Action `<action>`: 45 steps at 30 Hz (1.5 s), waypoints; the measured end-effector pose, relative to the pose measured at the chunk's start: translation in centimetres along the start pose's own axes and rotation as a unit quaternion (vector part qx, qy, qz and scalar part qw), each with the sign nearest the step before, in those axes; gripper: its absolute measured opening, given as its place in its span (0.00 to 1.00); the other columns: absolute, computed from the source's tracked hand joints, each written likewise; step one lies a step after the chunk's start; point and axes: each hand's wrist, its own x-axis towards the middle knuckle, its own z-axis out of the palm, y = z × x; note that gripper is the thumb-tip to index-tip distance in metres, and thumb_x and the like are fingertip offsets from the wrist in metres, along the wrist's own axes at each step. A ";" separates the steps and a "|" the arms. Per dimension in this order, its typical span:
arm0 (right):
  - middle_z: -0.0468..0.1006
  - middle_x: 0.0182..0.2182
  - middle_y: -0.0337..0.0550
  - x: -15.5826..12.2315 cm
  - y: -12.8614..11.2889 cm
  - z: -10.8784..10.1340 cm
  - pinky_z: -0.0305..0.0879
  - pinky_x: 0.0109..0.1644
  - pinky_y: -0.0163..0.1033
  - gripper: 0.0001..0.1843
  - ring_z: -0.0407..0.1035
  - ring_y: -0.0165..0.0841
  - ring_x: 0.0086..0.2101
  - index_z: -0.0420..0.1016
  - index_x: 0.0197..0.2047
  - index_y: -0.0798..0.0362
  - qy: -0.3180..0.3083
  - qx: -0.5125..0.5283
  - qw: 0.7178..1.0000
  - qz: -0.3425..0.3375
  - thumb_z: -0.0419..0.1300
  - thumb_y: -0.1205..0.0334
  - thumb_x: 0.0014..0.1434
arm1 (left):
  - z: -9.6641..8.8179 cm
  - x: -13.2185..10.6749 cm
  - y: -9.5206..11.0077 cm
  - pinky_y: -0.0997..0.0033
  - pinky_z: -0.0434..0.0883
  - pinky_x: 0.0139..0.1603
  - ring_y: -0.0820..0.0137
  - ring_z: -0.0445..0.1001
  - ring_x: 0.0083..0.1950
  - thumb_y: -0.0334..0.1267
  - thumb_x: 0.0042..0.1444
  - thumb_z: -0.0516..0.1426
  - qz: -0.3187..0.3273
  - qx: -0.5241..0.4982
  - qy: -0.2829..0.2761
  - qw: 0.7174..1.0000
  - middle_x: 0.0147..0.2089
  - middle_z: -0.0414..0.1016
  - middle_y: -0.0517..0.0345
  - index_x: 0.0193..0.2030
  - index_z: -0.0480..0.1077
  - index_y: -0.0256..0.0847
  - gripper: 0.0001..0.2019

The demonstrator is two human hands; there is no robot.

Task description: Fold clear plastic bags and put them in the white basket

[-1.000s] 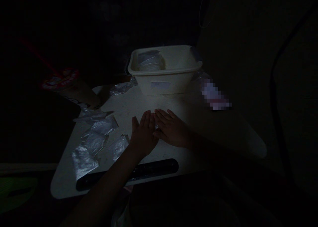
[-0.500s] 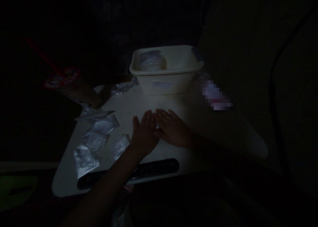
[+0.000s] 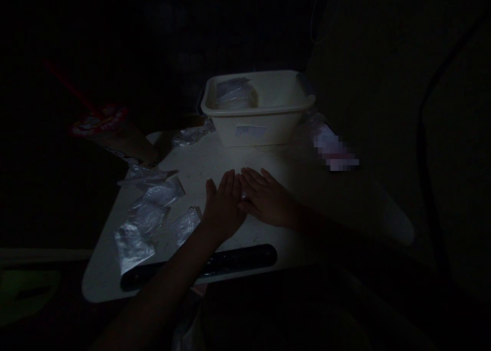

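Note:
In dim light, my left hand (image 3: 224, 205) lies flat on the white table, fingers stretched forward and thumb apart. Beside it my right hand (image 3: 266, 200) is also flat, its fingers pointing left and meeting the left hand's fingertips. A small shiny bit of clear plastic (image 3: 244, 194) shows between the two hands; most of it is covered by them. Left of my left hand lies a clear plastic packet (image 3: 186, 225). Farther left, several more clear plastic packets (image 3: 148, 215) lie overlapping.
A white plastic tub (image 3: 251, 123) holding a stack of plastic packets (image 3: 233, 94) stands at the back of the table (image 3: 103, 284). A drink cup (image 3: 123, 136) with a red straw is at the left. A long black bar (image 3: 241, 259) lies along the front edge. A pixelated item (image 3: 333, 151) sits at the right.
Both hands stay flat in nearly the same place. The whole view has shifted very slightly; nothing else has visibly moved.

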 end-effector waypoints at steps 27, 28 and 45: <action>0.51 0.56 0.54 -0.1 -0.1 0.0 0.39 0.56 0.49 0.33 0.42 0.39 0.56 0.51 0.56 0.63 0.009 0.009 1.000 0.003 0.35 0.47 0.56 | 0.0 0.0 0.0 0.46 0.44 0.52 0.57 0.41 0.61 0.40 0.54 0.37 -0.005 0.001 -0.006 1.000 0.60 0.43 0.37 0.57 0.45 0.25 0.25; 0.51 0.56 0.54 -0.1 -0.1 0.0 0.39 0.56 0.48 0.33 0.42 0.39 0.56 0.51 0.55 0.63 0.011 0.016 1.000 0.004 0.35 0.47 0.56 | 0.1 0.0 0.0 0.46 0.45 0.53 0.57 0.41 0.61 0.40 0.54 0.37 -0.004 0.000 -0.003 1.000 0.60 0.43 0.37 0.57 0.45 0.26 0.25; 0.69 0.30 0.42 1.5 3.5 0.5 0.54 0.41 0.39 0.04 0.60 0.34 0.36 0.71 0.27 0.52 0.123 0.141 0.972 0.144 0.56 0.66 0.44 | 0.3 0.3 -0.3 0.51 0.47 0.54 0.59 0.45 0.60 0.45 0.55 0.40 0.046 -0.053 0.049 0.996 0.59 0.48 0.40 0.56 0.48 0.27 0.27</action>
